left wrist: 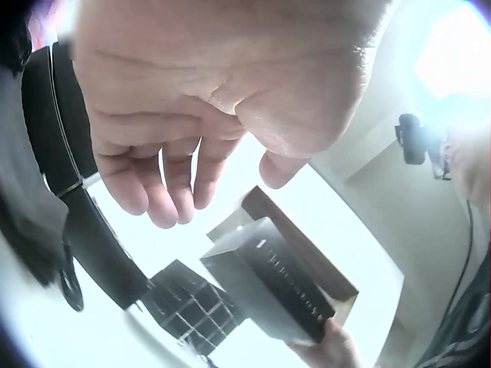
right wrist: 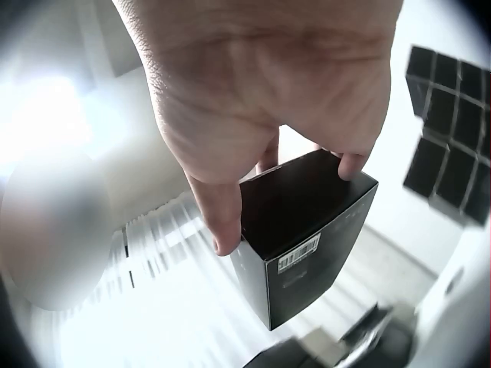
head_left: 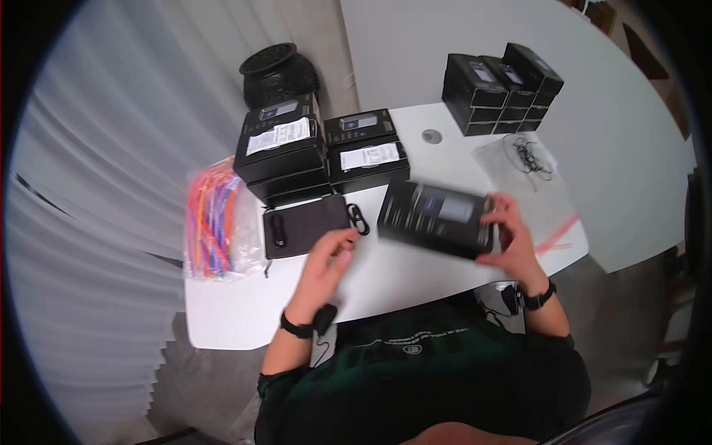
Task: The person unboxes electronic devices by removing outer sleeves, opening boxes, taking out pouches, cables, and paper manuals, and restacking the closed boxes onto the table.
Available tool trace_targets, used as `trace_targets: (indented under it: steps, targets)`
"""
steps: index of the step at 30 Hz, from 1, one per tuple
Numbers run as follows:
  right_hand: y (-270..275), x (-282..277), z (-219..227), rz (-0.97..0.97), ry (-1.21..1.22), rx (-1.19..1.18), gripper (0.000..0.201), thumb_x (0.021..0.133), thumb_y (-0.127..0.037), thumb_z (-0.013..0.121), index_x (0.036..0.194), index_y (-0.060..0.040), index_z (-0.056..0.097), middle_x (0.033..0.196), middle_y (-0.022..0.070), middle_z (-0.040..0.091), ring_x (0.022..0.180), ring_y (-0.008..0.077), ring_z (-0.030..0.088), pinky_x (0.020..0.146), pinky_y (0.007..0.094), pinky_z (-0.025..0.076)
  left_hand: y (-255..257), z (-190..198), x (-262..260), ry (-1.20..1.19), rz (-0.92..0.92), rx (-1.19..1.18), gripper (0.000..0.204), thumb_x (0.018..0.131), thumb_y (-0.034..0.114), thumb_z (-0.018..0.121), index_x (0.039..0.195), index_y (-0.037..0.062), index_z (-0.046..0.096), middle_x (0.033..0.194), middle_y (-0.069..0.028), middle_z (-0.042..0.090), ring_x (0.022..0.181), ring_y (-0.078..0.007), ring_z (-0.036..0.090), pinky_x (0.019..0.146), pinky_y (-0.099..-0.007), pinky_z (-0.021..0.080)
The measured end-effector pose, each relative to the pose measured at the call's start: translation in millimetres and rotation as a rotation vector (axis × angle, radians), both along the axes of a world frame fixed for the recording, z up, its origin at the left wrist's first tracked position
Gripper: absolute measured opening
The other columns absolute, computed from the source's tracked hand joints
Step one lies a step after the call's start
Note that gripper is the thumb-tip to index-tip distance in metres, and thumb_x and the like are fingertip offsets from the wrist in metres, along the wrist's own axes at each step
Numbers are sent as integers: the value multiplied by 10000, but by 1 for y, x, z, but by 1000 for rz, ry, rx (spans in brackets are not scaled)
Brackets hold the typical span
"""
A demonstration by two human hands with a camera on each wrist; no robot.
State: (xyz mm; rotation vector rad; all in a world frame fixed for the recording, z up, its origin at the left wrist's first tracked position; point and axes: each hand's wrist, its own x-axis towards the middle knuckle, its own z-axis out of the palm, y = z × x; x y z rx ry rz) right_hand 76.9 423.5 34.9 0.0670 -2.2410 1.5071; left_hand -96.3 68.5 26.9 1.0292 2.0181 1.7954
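A black box (head_left: 434,216) with a phone-like picture on its face is held at its right end by my right hand (head_left: 515,241), thumb on one side and fingers on the other. In the right wrist view the hand (right wrist: 268,100) grips the box (right wrist: 307,222) beside a barcode label. My left hand (head_left: 322,271) has its fingers relaxed and holds nothing; it is near a dark pouch (head_left: 308,226) and a small coiled black cable (head_left: 358,219). In the left wrist view the left hand's (left wrist: 222,100) fingers hang loosely bent.
Black boxes with white papers (head_left: 285,163) stand behind the pouch, and more boxes (head_left: 493,93) are stacked at the back right. A bag of colourful strips (head_left: 215,226) lies at left. Thin black wires (head_left: 530,157) lie on a clear bag at right.
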Motion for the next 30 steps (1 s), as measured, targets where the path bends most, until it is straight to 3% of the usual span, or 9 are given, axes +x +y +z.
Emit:
trace_targets:
  steps: [3, 5, 6, 7, 10, 13, 15, 23, 30]
  targets:
    - [-35, 21, -16, 106, -181, 52, 655, 559, -61, 974, 1136, -148, 677, 1538, 124, 350, 1487, 350, 351, 1219, 446, 303, -19, -14, 34, -28, -109, -167, 378, 1015, 134, 613, 1365, -9, 605, 1231, -106, 633, 1068, -183, 601, 948, -315, 484]
    - [-40, 27, -32, 207, -285, -30, 615, 584, -69, 969, 1109, -145, 659, 1564, 124, 322, 1516, 362, 313, 1232, 460, 299, -24, -14, 57, -74, -50, -232, 385, 993, 70, 647, 1363, -26, 601, 1186, -96, 656, 1049, -162, 618, 942, -296, 499]
    - [-38, 28, -36, 241, -280, -5, 588, 620, -78, 960, 1107, -150, 639, 1578, 119, 308, 1533, 364, 284, 1242, 467, 294, -22, -21, 69, -280, 50, -99, 341, 974, 18, 666, 1309, -38, 636, 1118, -74, 684, 1022, -141, 634, 942, -281, 510]
    - [-37, 29, -42, 245, -277, -17, 588, 620, -78, 960, 1107, -150, 639, 1578, 119, 308, 1533, 364, 284, 1242, 467, 294, -24, -26, 71, -278, 55, -111, 341, 974, 18, 666, 1309, -38, 636, 1118, -74, 684, 1022, -141, 634, 942, -281, 510]
    - [-41, 29, -55, 321, -266, -19, 649, 639, -78, 954, 1187, -159, 615, 1578, 120, 305, 1530, 367, 285, 1253, 468, 281, -34, -39, 77, -384, 145, -69, 272, 959, 35, 706, 1217, -43, 670, 1033, -54, 704, 968, -122, 650, 917, -284, 530]
    - [-43, 27, -57, 371, -248, 121, 755, 660, -62, 942, 1306, -157, 562, 1588, 123, 292, 1517, 363, 308, 1244, 469, 319, -36, -45, 77, -298, 176, -235, 257, 933, 14, 741, 1173, -34, 663, 1017, -33, 697, 945, -89, 644, 865, -250, 526]
    - [-42, 24, -57, 400, -299, -90, 863, 665, -45, 932, 1404, -142, 496, 1599, 130, 281, 1501, 341, 337, 1220, 462, 378, -33, -47, 77, -321, 196, -264, 253, 890, -1, 790, 1111, -15, 667, 956, -8, 699, 857, -63, 638, 784, -226, 524]
    - [-43, 15, -47, 384, -287, 68, 1017, 648, -46, 926, 1527, -131, 421, 1585, 111, 332, 1467, 323, 381, 1192, 445, 407, -28, -41, 80, -488, 236, -185, 214, 887, -16, 781, 1076, -23, 680, 885, -6, 707, 788, -57, 648, 748, -210, 527]
    - [-37, 14, -48, 401, -258, 74, 1069, 622, -64, 941, 1547, -146, 410, 1585, 107, 355, 1476, 318, 376, 1193, 429, 402, -26, -48, 80, -668, 216, 25, 323, 895, -124, 672, 1206, -42, 646, 997, -37, 704, 851, -83, 666, 737, -223, 556]
